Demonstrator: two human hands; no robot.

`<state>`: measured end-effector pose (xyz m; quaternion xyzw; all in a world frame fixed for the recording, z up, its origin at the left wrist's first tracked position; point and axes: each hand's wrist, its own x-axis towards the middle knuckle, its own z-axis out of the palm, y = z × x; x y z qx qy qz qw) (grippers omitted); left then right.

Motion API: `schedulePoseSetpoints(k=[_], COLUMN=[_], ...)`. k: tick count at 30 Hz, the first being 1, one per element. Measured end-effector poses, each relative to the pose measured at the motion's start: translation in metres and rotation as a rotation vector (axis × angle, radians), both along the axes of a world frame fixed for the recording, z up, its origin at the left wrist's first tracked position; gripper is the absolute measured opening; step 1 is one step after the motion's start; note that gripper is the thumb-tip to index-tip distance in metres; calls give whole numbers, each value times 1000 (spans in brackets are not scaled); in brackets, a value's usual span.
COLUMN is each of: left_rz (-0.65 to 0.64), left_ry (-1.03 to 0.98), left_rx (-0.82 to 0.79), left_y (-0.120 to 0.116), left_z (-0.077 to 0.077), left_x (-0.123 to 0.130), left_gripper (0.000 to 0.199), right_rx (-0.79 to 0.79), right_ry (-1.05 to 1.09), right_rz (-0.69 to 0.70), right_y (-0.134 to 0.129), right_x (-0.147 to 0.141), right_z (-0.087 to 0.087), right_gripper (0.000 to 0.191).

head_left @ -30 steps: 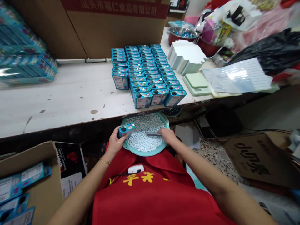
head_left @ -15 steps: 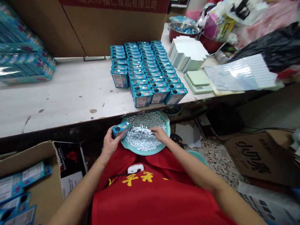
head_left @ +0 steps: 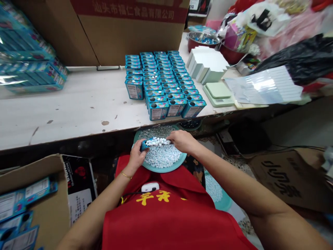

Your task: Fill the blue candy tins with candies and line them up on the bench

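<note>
Over the turquoise basin (head_left: pixel 182 160) of small white candies (head_left: pixel 162 159), my left hand (head_left: pixel 136 154) is closed around a small blue box (head_left: pixel 143 145), tilted with its top toward the right. My right hand (head_left: pixel 183 139) grips the end of a scoop heaped with white candies (head_left: pixel 158 141). The scoop's body is mostly hidden under the heap, and its tip meets the top of the box. On the table ahead stand rows of matching blue boxes (head_left: pixel 158 111), with round dark holes in their tops and single white candies on some lids.
A pale green scale (head_left: pixel 218 94), a stack of white card (head_left: pixel 208 62) and a red bowl (head_left: pixel 203 38) stand at the right of the table (head_left: pixel 78 111). Wrapped packs (head_left: pixel 36 74) lie left. A carton (head_left: pixel 49 163) with blue boxes is lower left; another turquoise basin (head_left: pixel 225 201) sits lower right.
My right hand has lifted the scoop of candies up to the blue box. My left hand has moved right and tipped the box toward the scoop.
</note>
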<state>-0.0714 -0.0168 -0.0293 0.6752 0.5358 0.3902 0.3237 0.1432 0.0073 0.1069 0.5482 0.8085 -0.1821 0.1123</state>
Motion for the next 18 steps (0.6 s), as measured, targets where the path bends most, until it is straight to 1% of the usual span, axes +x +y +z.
schedulePoseSetpoints(k=[2,5,9,12,14,15,16,18], left_rz=[-8,-10,-18,-17,-9,0,10,28], left_ry=[16,25,13,6,-15,-28,-40,-58], left_rx=[26,37,25,24,23,21,18,6], left_y=[-1,-1,0,1,1,1,1,0], left_z=[-1,-2,-4,-6,-7,-7,-7,-6], left_x=[1,1,4,3,1,-2,-4,-10], left_gripper=[38,39,40,39,38,37,37,36], right_rx=[13,33,71,92,105,111,111,78], right_ry=[-65,-118,-128,-133,-129,-126,-127,-134], right_rz=[28,58,71,73,56,39,13,-67], right_y=[-1,-2,-5,-8,-10,-11,-13,-17], right_x=[-8,-19,-31,-27,-13,-2,10,32], right_z=[11,22,29,30,24,17,6,-24], right_gripper=[32,32,33,32,31,31,32,35])
